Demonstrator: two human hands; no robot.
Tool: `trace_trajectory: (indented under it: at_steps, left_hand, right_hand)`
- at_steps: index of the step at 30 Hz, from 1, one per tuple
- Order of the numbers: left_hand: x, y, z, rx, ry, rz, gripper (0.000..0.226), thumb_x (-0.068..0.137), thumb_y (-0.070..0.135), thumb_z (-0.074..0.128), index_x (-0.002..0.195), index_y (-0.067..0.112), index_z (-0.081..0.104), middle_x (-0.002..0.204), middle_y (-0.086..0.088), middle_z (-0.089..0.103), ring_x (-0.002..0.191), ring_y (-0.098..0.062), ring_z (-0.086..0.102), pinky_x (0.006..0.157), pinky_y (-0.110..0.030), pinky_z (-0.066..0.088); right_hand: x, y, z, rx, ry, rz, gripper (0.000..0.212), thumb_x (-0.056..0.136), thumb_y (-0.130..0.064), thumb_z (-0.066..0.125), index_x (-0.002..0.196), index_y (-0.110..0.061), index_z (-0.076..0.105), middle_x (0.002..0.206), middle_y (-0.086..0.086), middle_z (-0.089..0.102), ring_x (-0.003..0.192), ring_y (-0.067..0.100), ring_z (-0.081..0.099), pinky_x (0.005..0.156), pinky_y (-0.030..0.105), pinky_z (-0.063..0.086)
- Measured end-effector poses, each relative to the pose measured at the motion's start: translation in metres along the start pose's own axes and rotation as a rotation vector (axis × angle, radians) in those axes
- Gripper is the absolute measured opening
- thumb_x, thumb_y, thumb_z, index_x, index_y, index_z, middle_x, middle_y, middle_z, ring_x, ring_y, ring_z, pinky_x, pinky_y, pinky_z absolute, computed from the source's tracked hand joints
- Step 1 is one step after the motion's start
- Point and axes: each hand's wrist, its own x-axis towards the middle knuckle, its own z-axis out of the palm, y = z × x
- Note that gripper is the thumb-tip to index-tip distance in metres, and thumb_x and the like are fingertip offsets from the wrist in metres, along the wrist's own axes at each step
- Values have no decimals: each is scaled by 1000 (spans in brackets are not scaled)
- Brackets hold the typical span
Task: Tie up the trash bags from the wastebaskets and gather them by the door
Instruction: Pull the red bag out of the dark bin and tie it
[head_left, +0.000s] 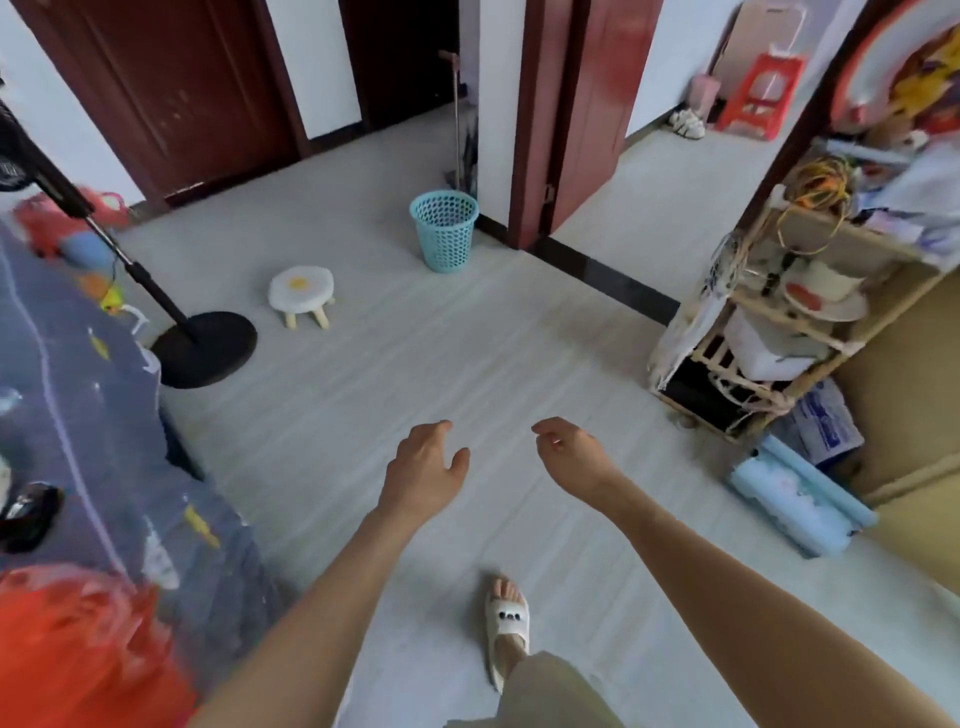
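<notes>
Ahead, blue wastebasket (444, 229) looks bagless; left hand (423, 470), right hand (569, 457) empty.

You cannot see into the blue wastebasket (444, 228); whether a bag lines it is unclear. Your red item (78, 649) at the lower left is blurred and cut by the edge. The cluttered shelf (779, 322) at right is too smeared to sort out.
</notes>
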Motion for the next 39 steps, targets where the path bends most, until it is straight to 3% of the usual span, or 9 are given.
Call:
trace_trajectory:
  at_steps: [5,10,13,23,30,34,39]
  left_hand:
    - [145,15,-58,-64,73,-45,48,94,31,46,138,14,38,143,-9,39,131,-25,40,109,-40,35]
    - [258,-8,-117,-119,139,-159,47,94,29,46,138,16,39,143,-7,39,132,-24,39,110,-41,34]
    - [332,-36,-153,-132,161,-242,48,94,30,45,139,16,37,144,-8,37,133,-25,36,111,-42,32]
    - [596,-115,-286,-136,204,-249,49,94,29,47,139,14,37,145,-10,36,133,-29,35,108,-45,34]
    - [768,-134,-377,-144,201,-216,48,94,27,47,139,14,37,145,-9,36,133,-27,35,111,-37,30]
    - [869,-160,-407,-140,184,-231,48,95,29,45,140,17,35,146,-7,34,134,-26,34,111,-40,30]
    - [1006,-201,-455,-129,206,-323,49,94,30,46,140,17,35,145,-10,36,132,-29,38,110,-44,33]
  right_hand:
    - [155,-65,-28,-65,-48,-70,33,93,-16,41,123,-12,56,121,11,62,111,27,57,92,29,43]
    - [296,-147,-23,-105,-152,-139,31,92,-16,43,120,-12,57,121,11,62,111,27,58,96,32,44]
    - [375,-196,-6,-125,-222,-182,31,92,-15,43,121,-12,56,119,11,62,111,28,57,96,33,43]
    - [632,-359,35,-164,-226,-207,30,92,-15,43,118,-14,57,119,10,62,109,26,58,94,29,42]
    - [794,-464,37,-169,-203,-246,29,93,-10,44,118,-7,57,118,14,62,108,28,57,92,28,41]
    - [898,-512,55,-184,-208,-263,29,93,-13,43,119,-9,57,114,13,63,106,28,58,76,16,33]
    - [1043,-580,80,-181,-251,-299,30,92,-10,43,117,-7,58,115,17,64,109,30,58,87,26,41]
